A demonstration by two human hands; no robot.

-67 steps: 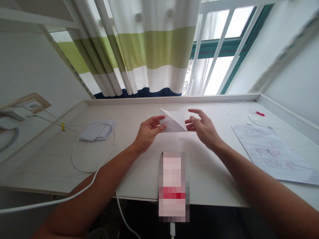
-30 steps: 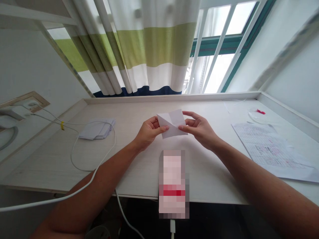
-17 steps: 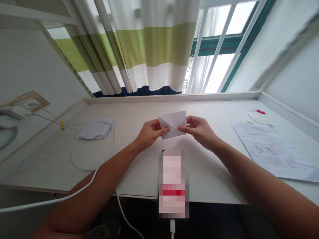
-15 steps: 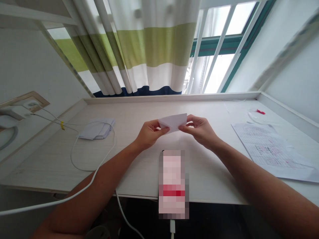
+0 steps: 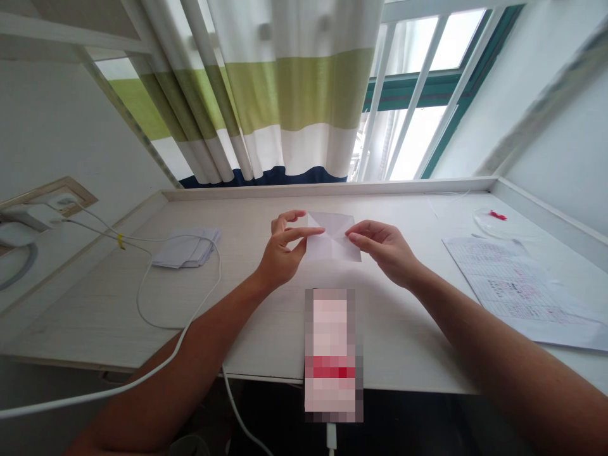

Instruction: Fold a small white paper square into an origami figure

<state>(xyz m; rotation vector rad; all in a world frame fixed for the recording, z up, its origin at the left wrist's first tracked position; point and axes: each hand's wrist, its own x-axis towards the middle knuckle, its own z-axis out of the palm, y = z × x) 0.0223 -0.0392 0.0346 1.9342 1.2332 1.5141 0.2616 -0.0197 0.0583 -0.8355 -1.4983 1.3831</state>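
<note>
Compared with half a second ago, the white paper (image 5: 335,250) has been opened: then it was bent over, with both thumbs on it, and now it is spread almost flat. Its place is between the two hands, over the middle of the desk (image 5: 266,329), and from the shadow I judge it is raised a little. The left hand (image 5: 281,256) is half open, with the index finger stretched over the face of the paper and the upper fingers bent away; whether its thumb also grips the edge, I cannot tell. The right hand (image 5: 387,247) is pinching the right edge between thumb and index finger.

About the progress, crease lines already cross near the middle of the paper, so I judge that this creasing is done. No closed fold can be seen at present, so the shaping seems to be still left.

Farther out, a phone (image 5: 330,329) with blurred screen lies nearer the person. To the left rests a stack of sheets (image 5: 178,249), under a white cable (image 5: 161,367); to the right are written pages (image 5: 517,291).
</note>
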